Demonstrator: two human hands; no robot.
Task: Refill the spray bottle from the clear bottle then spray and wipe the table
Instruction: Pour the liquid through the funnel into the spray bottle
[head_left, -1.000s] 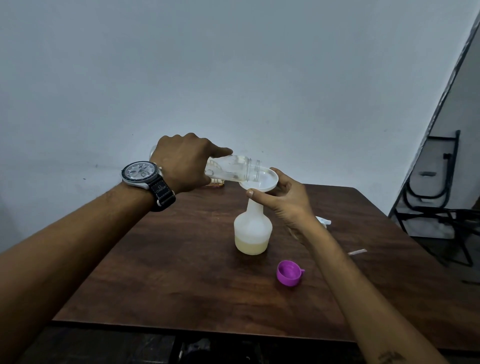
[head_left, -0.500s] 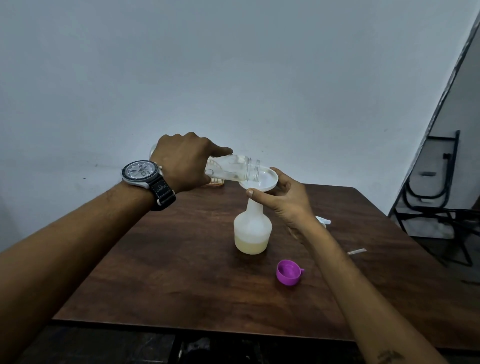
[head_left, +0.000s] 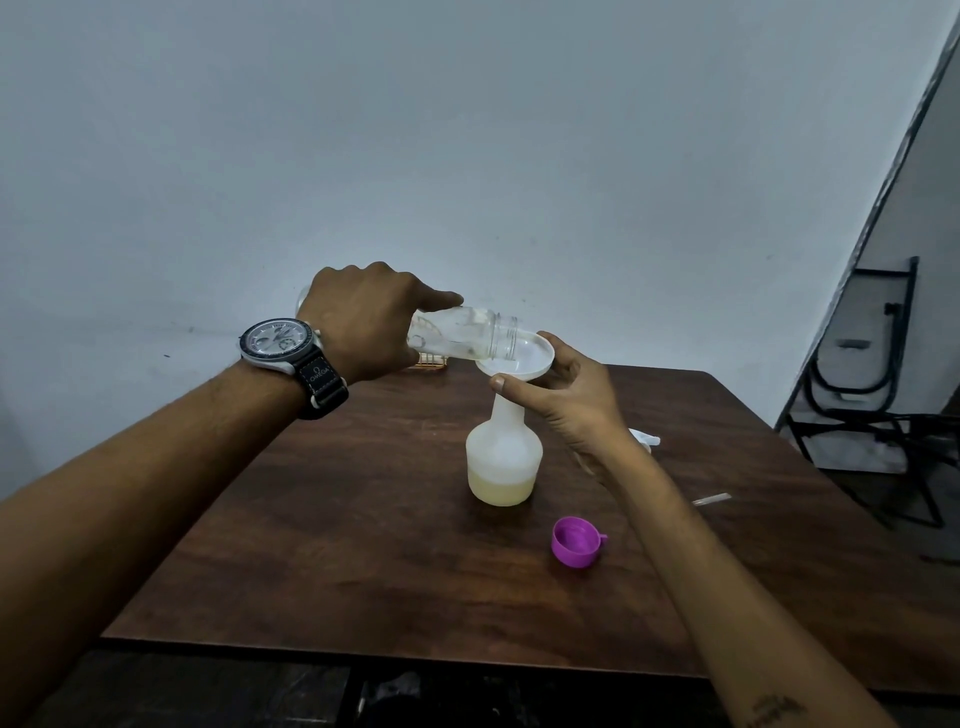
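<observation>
Left hand (head_left: 363, 322) centre frame, knuckles up, gripping clear bottle (head_left: 467, 335), forearm from lower left. Right hand (head_left: 569, 397) pinches funnel (head_left: 535, 359), forearm from lower right.

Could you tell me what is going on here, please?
A person is refilling the spray bottle. The left hand holds the clear bottle tipped nearly level, its mouth over a white funnel in the spray bottle's neck, and the right hand holds the funnel's rim. The spray bottle stands on the table with pale yellowish liquid low in it. A purple cap lies beside it.
</observation>
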